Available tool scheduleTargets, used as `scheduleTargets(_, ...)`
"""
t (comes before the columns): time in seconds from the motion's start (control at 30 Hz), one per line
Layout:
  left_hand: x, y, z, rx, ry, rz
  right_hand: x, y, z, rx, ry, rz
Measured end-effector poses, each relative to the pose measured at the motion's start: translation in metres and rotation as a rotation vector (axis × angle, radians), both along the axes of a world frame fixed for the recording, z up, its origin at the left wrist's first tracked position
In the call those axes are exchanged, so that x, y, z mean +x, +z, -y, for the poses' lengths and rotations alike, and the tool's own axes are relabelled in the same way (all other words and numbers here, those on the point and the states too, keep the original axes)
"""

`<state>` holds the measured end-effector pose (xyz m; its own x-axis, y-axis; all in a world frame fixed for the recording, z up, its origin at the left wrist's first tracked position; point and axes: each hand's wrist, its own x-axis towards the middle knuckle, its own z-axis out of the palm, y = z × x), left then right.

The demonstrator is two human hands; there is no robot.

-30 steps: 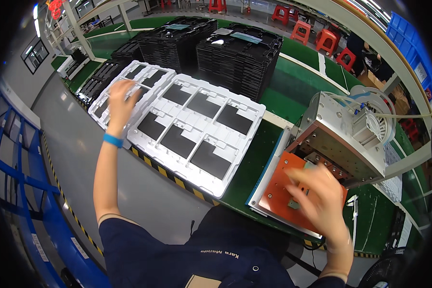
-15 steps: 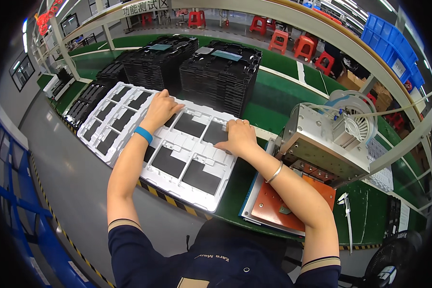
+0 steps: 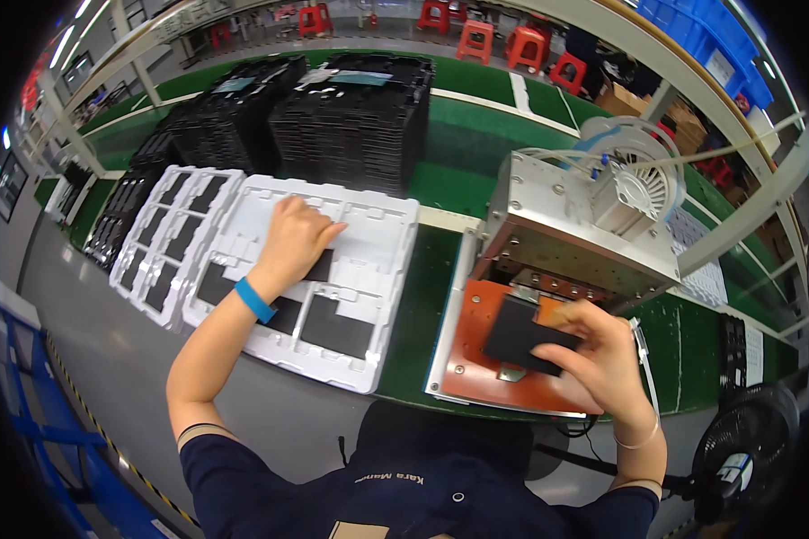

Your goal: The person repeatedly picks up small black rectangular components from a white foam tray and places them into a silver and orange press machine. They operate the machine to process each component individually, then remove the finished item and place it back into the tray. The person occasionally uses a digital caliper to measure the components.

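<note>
My right hand (image 3: 598,350) pinches a black rectangular sheet (image 3: 515,331) by its right side, thumb on top. The sheet is tilted over an orange plate (image 3: 476,377) in front of a metal press-like machine (image 3: 593,216). A small orange tab (image 3: 550,310) shows at the sheet's far edge. My left hand (image 3: 297,235) is closed above a white moulded tray (image 3: 382,225). Another black flat piece (image 3: 320,267) sticks out from under its palm, apparently held there. Black sheets (image 3: 337,327) lie in the tray's near pockets; its far pockets show white.
A second white tray (image 3: 173,235) with black sheets adjoins on the left. Tall stacks of black trays (image 3: 351,126) stand behind. To the right are a caliper (image 3: 645,359) and a black fan (image 3: 746,440). A frame bar (image 3: 728,99) runs overhead.
My right hand has moved from the tray to above the orange plate, carrying a black sheet. The tray's far pockets have lost their black sheets. My left hand has closed and stayed over the tray.
</note>
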<state>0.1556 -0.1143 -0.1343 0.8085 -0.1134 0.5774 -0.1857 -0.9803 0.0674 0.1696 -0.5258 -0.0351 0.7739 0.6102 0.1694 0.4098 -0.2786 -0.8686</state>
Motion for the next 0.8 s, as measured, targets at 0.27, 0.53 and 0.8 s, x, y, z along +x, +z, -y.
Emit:
scheduleTargets(0.27, -0.009, 0.06, 0.138, 0.016, -0.535, -0.007, -0.014, -0.04, 0.053, -0.216, -0.287, 0.212)
scheduleTargets(0.53, -0.023, 0.037, 0.212, -0.029, -0.994, -0.418, 0.004, -0.059, 0.039, -0.22, -0.148, 0.587)
scheduleTargets(0.8, -0.023, 0.035, 0.212, 0.017, -0.99, -0.449, 0.001, -0.057, 0.032, -0.408, -0.097, 0.695)
